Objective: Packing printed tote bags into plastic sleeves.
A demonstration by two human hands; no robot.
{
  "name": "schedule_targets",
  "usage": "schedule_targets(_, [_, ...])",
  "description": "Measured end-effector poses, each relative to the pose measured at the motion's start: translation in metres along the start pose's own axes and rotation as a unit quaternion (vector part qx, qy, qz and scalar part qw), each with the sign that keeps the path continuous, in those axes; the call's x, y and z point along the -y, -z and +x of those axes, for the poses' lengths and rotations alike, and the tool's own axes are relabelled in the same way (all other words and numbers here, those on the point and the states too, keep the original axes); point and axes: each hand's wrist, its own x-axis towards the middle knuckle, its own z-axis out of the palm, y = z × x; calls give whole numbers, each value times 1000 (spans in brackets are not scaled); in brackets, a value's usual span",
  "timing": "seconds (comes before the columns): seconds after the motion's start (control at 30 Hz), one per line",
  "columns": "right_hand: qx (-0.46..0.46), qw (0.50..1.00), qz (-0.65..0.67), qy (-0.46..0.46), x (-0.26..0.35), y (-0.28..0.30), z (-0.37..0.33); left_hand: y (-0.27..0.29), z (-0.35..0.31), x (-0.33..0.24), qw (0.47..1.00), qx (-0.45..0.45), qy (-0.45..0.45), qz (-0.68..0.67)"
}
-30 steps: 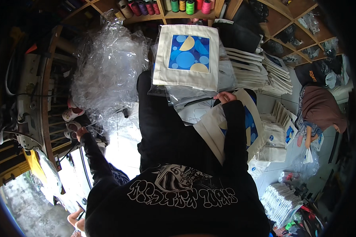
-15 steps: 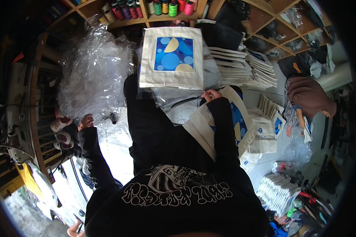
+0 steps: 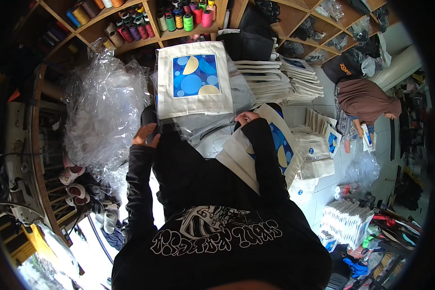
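Note:
My left hand is raised beside my left knee with its fingers apart and nothing in them. Just in front of it lies a cream canvas bag with a blue circle-patterned panel, on top of clear plastic sleeves. My right hand is at the near right corner of those sleeves, its fingers curled together; what they pinch, if anything, is too small to make out. Beneath my right forearm another canvas bag with the same blue pattern lies across my right thigh, partly covered by the sleeve.
A heap of clear plastic bags is at the left. Folded canvas bags are stacked at the back right, with more bags on the tiles. Thread spools fill the far shelf. At right, a person handles a bag.
My left hand has moved right and a little forward, from the plastic heap to my knee. The view has shifted slightly; my right hand stays by the sleeves' corner.

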Motion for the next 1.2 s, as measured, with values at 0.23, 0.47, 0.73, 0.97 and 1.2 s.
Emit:
schedule_targets(0.23, [19, 991, 133, -9, 1, -3, 3, -32, 9, 23, 988, -31, 128, -81])
schedule_targets(0.47, [-83, 975, 21, 206, 15, 20, -1, -16, 25, 52, 999, -27, -4, 28])
schedule_targets(0.73, [4, 927, -101, 361, 21, 24, 19, -22, 37, 49, 976, -55, -197, 70])
schedule_targets(0.97, [-64, 898, -85, 427, 14, 15, 19, -26, 37, 49, 968, -64, -236, 61])
schedule_targets(1.2, [-57, 908, -93, 405, 18, 15, 14, -24, 32, 49, 953, -79, -278, 97])
